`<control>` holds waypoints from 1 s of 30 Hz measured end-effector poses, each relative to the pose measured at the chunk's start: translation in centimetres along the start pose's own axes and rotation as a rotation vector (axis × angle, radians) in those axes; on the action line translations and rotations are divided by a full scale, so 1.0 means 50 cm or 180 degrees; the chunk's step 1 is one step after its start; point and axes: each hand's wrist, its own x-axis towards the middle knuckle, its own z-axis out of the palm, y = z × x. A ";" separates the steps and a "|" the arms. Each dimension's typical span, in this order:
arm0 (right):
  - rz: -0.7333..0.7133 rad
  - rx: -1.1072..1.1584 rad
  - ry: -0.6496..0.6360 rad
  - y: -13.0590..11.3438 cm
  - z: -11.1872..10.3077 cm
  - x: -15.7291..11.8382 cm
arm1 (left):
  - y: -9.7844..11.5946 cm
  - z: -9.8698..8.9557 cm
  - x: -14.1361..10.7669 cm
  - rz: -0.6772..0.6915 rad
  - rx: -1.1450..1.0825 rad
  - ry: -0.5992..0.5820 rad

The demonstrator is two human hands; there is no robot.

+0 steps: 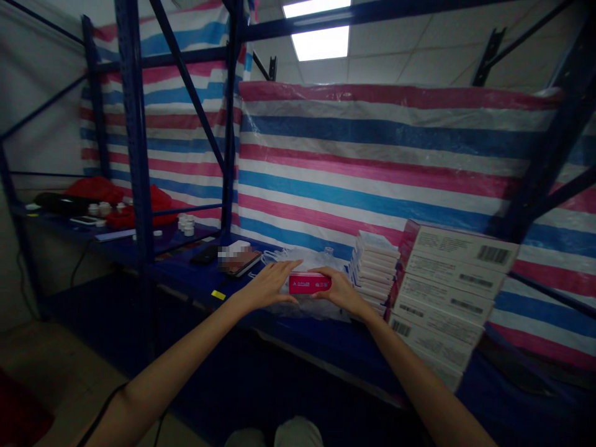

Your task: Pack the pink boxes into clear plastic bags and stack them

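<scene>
My right hand (342, 290) clamps the red box (310, 284), contents hidden; my left hand (267, 285), fingers apart, brackets its nine-o'clock end. Cartons (449, 298) stand at three.

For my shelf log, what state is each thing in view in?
Red box, held
Right hand, fingers closed on the box
Left hand, spread around the box's left end
Large boxes, stacked
Thin packs, stacked
Clear plastic, crumpled
Striped sheet, hung up
Ceiling light, on

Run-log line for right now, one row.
left hand: spread at one end of red box | right hand: gripping other end | rest: barcoded boxes stacked at right
</scene>
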 end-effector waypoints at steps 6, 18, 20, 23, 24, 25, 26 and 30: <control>-0.0102 -0.0141 0.0213 0.011 0.024 0.020 | -0.014 0.002 -0.006 -0.0056 0.0664 0.0133; -0.0164 -0.0161 0.0206 0.013 0.032 0.048 | 0.068 0.098 -0.015 0.0662 0.2048 0.0584; -0.0063 -0.0179 0.0187 0.017 0.036 0.050 | 0.076 0.110 -0.014 0.0516 0.2014 0.0529; 0.0155 -0.0269 0.0223 0.022 0.042 0.050 | 0.080 0.120 -0.014 0.0534 0.2004 0.0648; 0.0196 -0.0276 0.0224 0.024 0.045 0.049 | 0.078 0.122 -0.014 0.0582 0.2014 0.0733; 0.0219 -0.0257 0.0216 0.026 0.047 0.049 | 0.075 0.125 -0.014 0.0638 0.2015 0.0814; 0.0237 -0.0223 0.0208 0.028 0.049 0.049 | 0.071 0.127 -0.012 0.0678 0.1999 0.0881; 0.0383 -0.0065 0.0277 0.035 0.053 0.053 | 0.042 0.132 0.001 0.0437 0.1819 0.1159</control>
